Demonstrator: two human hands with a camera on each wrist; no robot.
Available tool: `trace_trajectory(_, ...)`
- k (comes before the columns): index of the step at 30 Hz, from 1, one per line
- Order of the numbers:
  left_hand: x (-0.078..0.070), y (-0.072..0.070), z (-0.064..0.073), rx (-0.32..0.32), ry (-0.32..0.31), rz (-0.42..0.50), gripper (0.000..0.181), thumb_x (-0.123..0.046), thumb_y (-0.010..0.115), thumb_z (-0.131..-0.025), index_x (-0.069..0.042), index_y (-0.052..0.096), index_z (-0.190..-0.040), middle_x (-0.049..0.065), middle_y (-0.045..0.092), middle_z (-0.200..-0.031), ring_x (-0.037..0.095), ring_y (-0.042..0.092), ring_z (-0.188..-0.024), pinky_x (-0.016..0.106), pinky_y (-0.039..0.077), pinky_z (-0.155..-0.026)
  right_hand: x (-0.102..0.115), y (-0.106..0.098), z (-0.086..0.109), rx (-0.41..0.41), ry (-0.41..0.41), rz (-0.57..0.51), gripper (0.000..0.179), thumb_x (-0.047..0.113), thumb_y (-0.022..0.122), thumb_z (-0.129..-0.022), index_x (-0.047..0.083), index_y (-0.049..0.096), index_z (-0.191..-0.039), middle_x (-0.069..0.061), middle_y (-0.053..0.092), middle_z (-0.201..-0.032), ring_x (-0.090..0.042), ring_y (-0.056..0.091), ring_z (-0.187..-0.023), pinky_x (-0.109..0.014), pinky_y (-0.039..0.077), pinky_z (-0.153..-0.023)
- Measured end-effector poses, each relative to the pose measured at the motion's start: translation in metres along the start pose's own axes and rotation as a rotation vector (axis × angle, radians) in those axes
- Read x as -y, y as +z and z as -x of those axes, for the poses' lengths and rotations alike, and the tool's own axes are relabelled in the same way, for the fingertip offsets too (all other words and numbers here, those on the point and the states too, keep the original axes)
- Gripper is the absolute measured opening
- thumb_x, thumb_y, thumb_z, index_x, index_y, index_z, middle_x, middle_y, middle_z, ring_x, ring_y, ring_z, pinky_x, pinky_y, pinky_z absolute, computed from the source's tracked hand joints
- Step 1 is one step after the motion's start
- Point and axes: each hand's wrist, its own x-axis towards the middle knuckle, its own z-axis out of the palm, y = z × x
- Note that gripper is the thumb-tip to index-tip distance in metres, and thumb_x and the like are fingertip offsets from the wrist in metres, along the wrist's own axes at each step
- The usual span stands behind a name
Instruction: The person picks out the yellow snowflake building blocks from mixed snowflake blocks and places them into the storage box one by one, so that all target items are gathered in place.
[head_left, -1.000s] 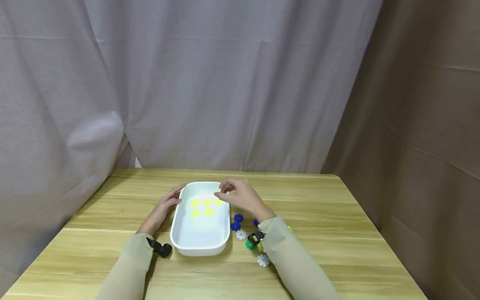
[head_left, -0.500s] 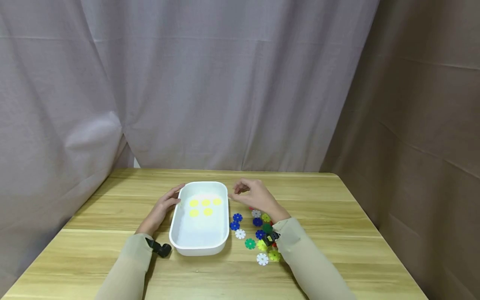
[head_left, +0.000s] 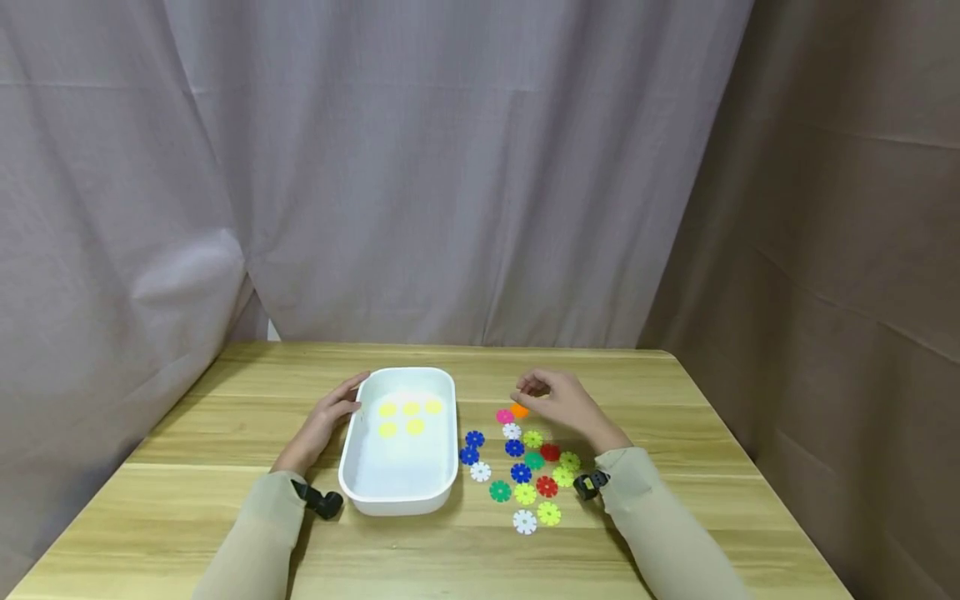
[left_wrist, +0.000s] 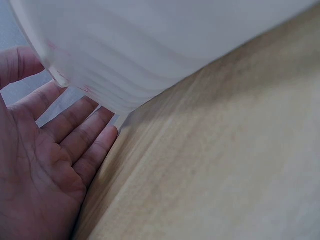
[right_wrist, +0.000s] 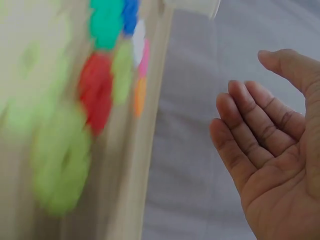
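My left hand [head_left: 324, 423] rests against the left side of a white rectangular tray [head_left: 398, 503], its fingers fairly straight at the rim. In the left wrist view, the thumb and fingertips meet the tray's edge. Several yellow discs [head_left: 416, 427] lie flat inside the tray, toward its far end. My right hand [head_left: 567, 405] hovers over the table, holding nothing, with fingers loosely bent and thumb apart in the right wrist view. Closest below it are an orange notched plastic disc [head_left: 520, 411] and a pink disc [head_left: 505, 417].
Right of the tray, several snowflake-shaped discs are spread on the wooden table [head_left: 420, 558]: blue [head_left: 475, 439], white [head_left: 525, 522], green [head_left: 500, 491], red [head_left: 547, 487] and yellow-green [head_left: 549, 513]. A grey curtain [head_left: 375, 208] hangs behind the table.
My right hand has moved from above the tray's right rim out to the right, uncovering the loose discs. The left hand has stayed at the tray.
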Motion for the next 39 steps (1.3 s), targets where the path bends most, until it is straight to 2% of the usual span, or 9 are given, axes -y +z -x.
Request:
trace_trajectory(6,0.001,0.0,-0.001,0.002,0.0,0.0,0.057,-0.014,0.049,-0.099,-0.014,0.04,-0.155,0.022,0.043,-0.153,0.035,0.041,-0.139,0.02,0.037,-0.101,-0.028,-0.02,0.017,0.003,0.031,0.03,0.016,0.034,0.074,-0.092,0.019,0.073,-0.098,0.009,0.07,-0.088,-0.011,0.064,-0.082,-0.03,0.054,-0.077)
trace_trajectory(12,0.001,0.0,-0.003,0.008,0.003,0.005,0.057,-0.014,0.049,-0.099,-0.014,0.041,-0.155,0.023,0.044,-0.152,0.036,0.043,-0.137,0.021,0.038,-0.101,-0.048,-0.034,0.034,0.122,0.012,0.01,0.018,0.023,0.073,-0.092,0.008,0.074,-0.103,0.004,0.071,-0.092,-0.013,0.065,-0.085,-0.029,0.054,-0.076)
trace_trajectory(17,0.0,-0.001,-0.004,0.009,0.01,0.004,0.057,-0.014,0.05,-0.098,-0.014,0.041,-0.155,0.024,0.045,-0.15,0.037,0.044,-0.135,0.019,0.04,-0.099,-0.059,-0.036,0.044,0.212,0.036,0.016,0.021,0.024,0.073,-0.093,0.007,0.073,-0.106,0.005,0.072,-0.094,-0.012,0.065,-0.085,-0.028,0.052,-0.076)
trace_trajectory(21,0.0,-0.002,-0.004,0.013,0.013,0.007,0.057,-0.014,0.05,-0.099,-0.013,0.041,-0.155,0.024,0.045,-0.15,0.037,0.044,-0.135,0.018,0.04,-0.098,-0.055,-0.028,0.045,0.272,0.074,0.004,0.025,0.026,0.072,-0.094,0.007,0.071,-0.109,0.004,0.07,-0.095,-0.014,0.063,-0.087,-0.029,0.051,-0.078)
trace_trajectory(24,0.0,-0.003,-0.003,0.014,0.009,0.005,0.057,-0.014,0.049,-0.099,-0.014,0.04,-0.155,0.024,0.044,-0.151,0.037,0.043,-0.137,0.018,0.039,-0.099,-0.047,-0.019,0.043,0.289,0.048,0.046,0.029,0.029,0.073,-0.092,0.007,0.07,-0.111,0.003,0.067,-0.098,-0.014,0.061,-0.089,-0.032,0.052,-0.08)
trace_trajectory(29,-0.002,-0.003,-0.003,0.008,0.001,-0.001,0.057,-0.015,0.05,-0.099,-0.015,0.04,-0.156,0.023,0.043,-0.152,0.036,0.042,-0.138,0.019,0.038,-0.1,-0.036,-0.005,0.041,0.242,0.014,0.114,0.031,0.03,0.077,-0.088,0.006,0.068,-0.107,0.0,0.064,-0.098,-0.015,0.058,-0.089,-0.031,0.05,-0.079)
trace_trajectory(39,0.0,-0.002,-0.002,0.018,0.017,0.006,0.058,-0.013,0.049,-0.099,-0.013,0.039,-0.156,0.024,0.043,-0.152,0.038,0.042,-0.138,0.018,0.04,-0.099,-0.032,0.008,0.042,0.202,0.096,0.08,0.029,0.027,0.079,-0.087,0.007,0.065,-0.103,-0.003,0.06,-0.096,-0.017,0.053,-0.087,-0.032,0.047,-0.078)
